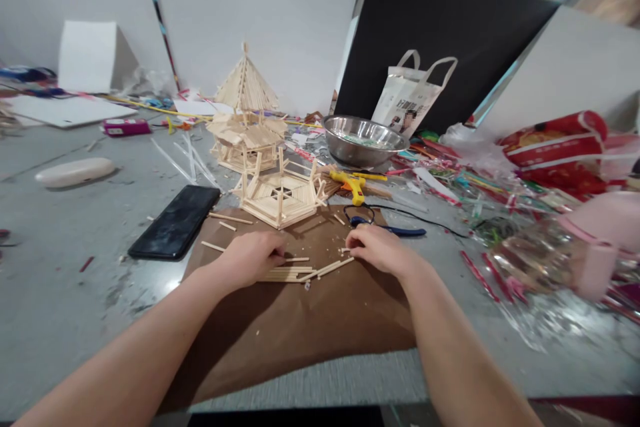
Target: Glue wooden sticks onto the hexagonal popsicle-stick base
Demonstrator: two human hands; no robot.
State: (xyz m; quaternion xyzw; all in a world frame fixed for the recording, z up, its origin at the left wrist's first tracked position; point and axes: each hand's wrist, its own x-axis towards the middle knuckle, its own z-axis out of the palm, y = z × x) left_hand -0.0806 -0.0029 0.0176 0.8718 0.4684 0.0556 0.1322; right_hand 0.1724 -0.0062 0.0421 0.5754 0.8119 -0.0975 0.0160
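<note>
My left hand (253,257) rests on a brown sheet (280,340), fingers curled down onto a flat row of thin wooden sticks (290,273). My right hand (377,248) sits just to the right, fingers pinched on the far end of a stick (336,266) that angles off that row. Loose short sticks lie around both hands. Just beyond them stands a hexagonal stick base with railings (280,193), and behind it a stick pagoda with a pointed roof (245,113).
A black phone (176,221) lies left of the sheet. A yellow glue gun (353,185), blue-handled pliers (390,229) and a steel bowl (364,140) sit behind my right hand. Plastic packets and red sticks litter the right side. A white oval object (75,171) lies far left.
</note>
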